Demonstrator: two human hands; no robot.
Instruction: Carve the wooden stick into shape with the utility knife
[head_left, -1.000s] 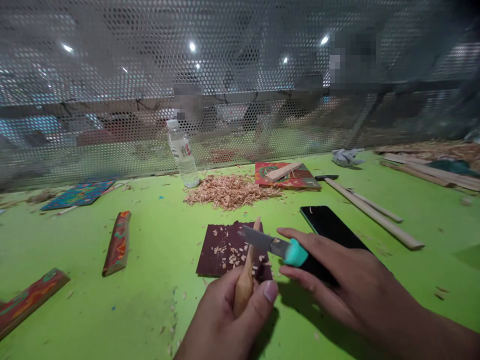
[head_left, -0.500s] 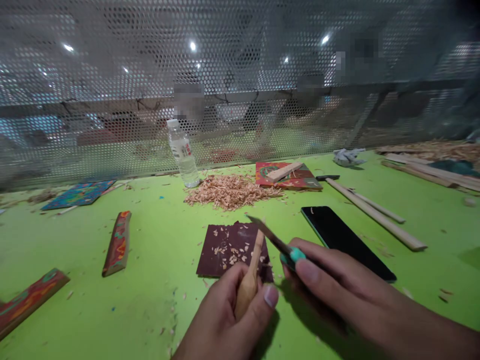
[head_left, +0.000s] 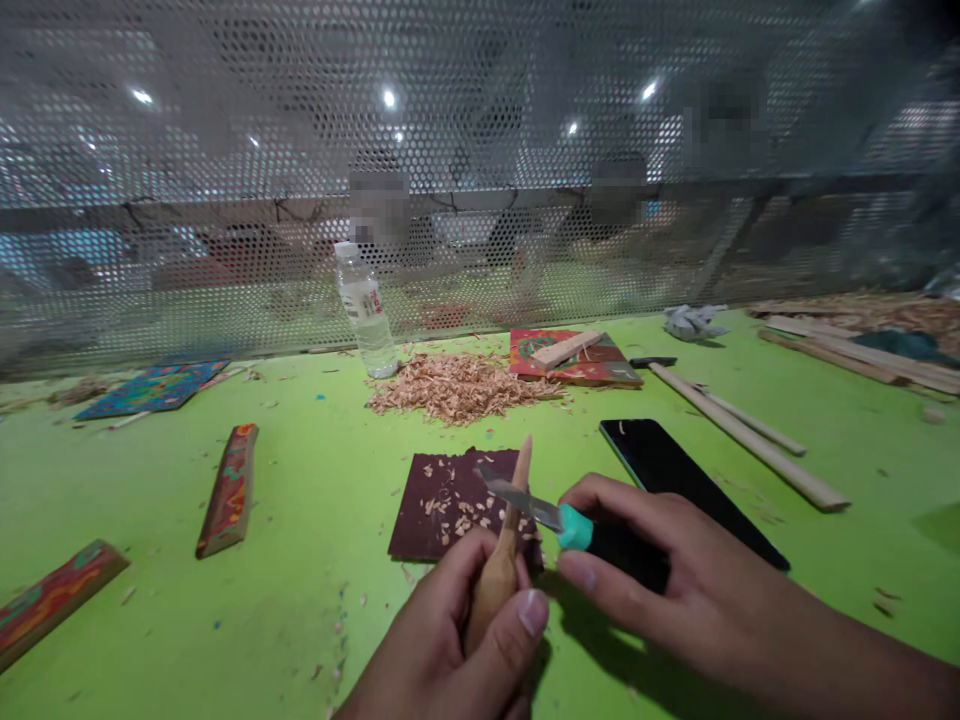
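Observation:
My left hand [head_left: 469,635] is closed round the thick end of a carved wooden piece [head_left: 496,580], whose slim, pointed end slants up and away. A carving knife [head_left: 585,530] with a black and turquoise handle is gripped in my right hand [head_left: 675,580]. Its blade crosses the narrow part of the wood; whether the edge touches it I cannot tell. Under them lies a dark brown sheet of sandpaper [head_left: 431,510], sprinkled with small chips. Just beyond my right hand a black phone [head_left: 690,490] rests on the green table [head_left: 300,620].
Behind the sandpaper are a heap of shavings [head_left: 457,388], a water bottle [head_left: 366,315] and a painted board [head_left: 619,368]. Painted wood strips [head_left: 229,490] lie left, wooden sticks [head_left: 750,435] right. A perforated metal screen [head_left: 465,250] borders the far edge.
The knife has dropped from above the wood's tip to across its narrow part, its blade turned flatter. My left hand and the wood have barely moved.

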